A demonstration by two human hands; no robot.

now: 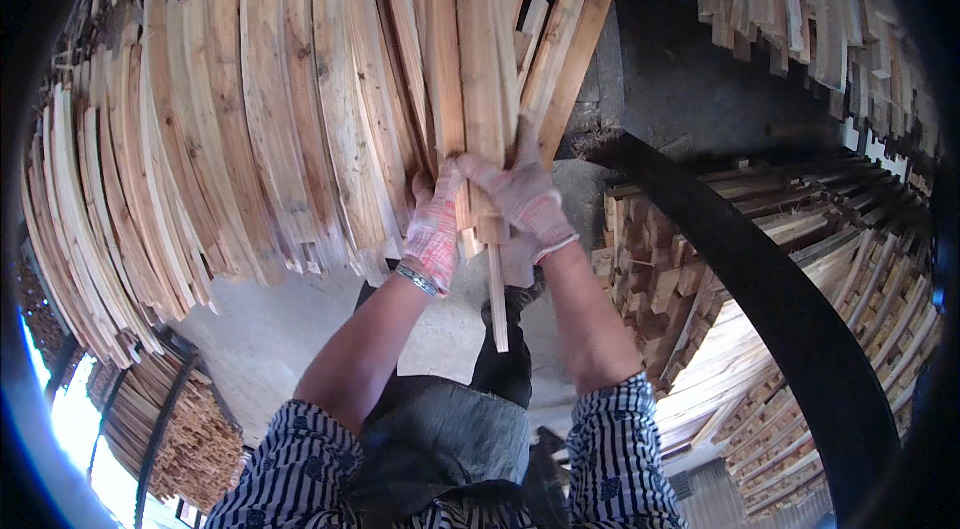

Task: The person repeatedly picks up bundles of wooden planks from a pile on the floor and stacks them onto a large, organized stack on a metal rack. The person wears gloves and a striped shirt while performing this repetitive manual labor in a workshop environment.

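Both my hands wear white-and-pink knit work gloves and hold a narrow bundle of wooden boards from its two sides. My left hand is closed on the left edge near the bundle's close end. On the right side my right hand grips the same boards, its thumb lying across the top; its palm side is hidden. One thin wooden strip sticks out toward me past the other ends. Left of the bundle lies a wide row of long boards, their ends uneven.
A few slanted boards lie right of the bundle. Stacked timber stands at the right behind a dark curved beam. More piles sit at the far right and lower left. Pale floor shows beneath.
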